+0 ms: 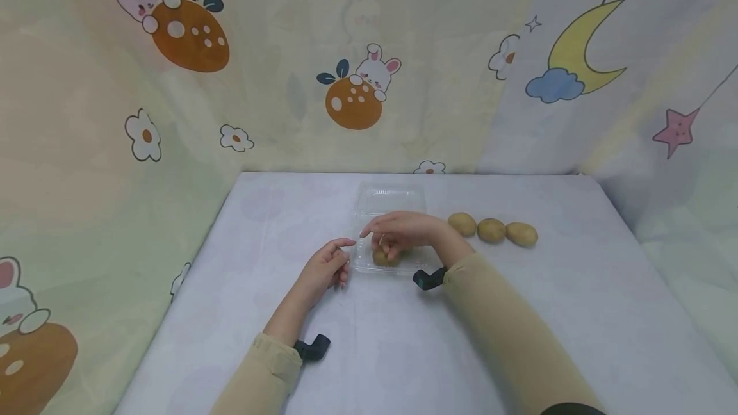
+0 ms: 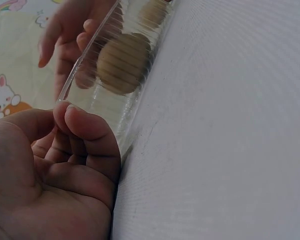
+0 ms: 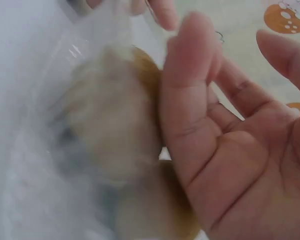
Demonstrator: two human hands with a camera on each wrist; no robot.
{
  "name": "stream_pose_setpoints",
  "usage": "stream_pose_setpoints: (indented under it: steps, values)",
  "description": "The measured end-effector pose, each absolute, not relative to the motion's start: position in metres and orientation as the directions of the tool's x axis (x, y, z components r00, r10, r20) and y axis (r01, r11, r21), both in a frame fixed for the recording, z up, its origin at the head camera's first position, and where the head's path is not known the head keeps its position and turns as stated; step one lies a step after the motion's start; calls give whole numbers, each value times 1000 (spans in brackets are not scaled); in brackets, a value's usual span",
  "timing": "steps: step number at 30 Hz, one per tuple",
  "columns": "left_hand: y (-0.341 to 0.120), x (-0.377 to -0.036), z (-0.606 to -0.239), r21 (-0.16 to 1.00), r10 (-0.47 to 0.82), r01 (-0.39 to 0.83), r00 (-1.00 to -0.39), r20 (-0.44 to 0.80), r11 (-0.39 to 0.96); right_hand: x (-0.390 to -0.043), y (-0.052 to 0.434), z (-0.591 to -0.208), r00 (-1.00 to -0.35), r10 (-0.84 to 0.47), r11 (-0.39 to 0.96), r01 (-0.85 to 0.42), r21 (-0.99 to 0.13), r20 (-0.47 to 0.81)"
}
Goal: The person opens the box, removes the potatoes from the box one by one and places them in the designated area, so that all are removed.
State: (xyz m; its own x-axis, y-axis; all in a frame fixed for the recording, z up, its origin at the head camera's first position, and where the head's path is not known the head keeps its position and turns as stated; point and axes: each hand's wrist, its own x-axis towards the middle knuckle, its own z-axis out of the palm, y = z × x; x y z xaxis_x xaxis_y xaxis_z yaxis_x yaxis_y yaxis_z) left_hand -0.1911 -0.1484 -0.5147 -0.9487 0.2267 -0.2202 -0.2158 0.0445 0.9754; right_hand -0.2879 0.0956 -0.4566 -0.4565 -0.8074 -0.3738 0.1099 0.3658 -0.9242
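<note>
A clear plastic clamshell box (image 1: 389, 200) lies open on the white table (image 1: 519, 338). My right hand (image 1: 393, 239) reaches into its near tray, where thumb and fingers hold a small brown potato (image 1: 381, 258). In the right wrist view the thumb (image 3: 187, 90) presses the blurred potato (image 3: 110, 130) behind the plastic (image 3: 65, 60). A second brown piece (image 3: 155, 215) shows below it. My left hand (image 1: 341, 255) rests on the table just left of the box, holding nothing. Its loosely curled fingertips (image 2: 87, 127) touch the box wall (image 2: 117, 117), with the potato (image 2: 122, 62) visible through it.
Three more potatoes (image 1: 491, 230) lie in a row right of the box. Printed cloth walls (image 1: 230, 82) close in the table at the back and on both sides. A black wrist camera mount (image 1: 429, 278) sits on each sleeve.
</note>
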Motion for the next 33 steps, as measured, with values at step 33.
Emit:
stream_pose_setpoints:
  steps: [33]
  values:
    - [-148, -191, -513, 968, 216, -246, -944, -250, 45, -298, 69, -464, -606, -674, 448, 120, -886, -422]
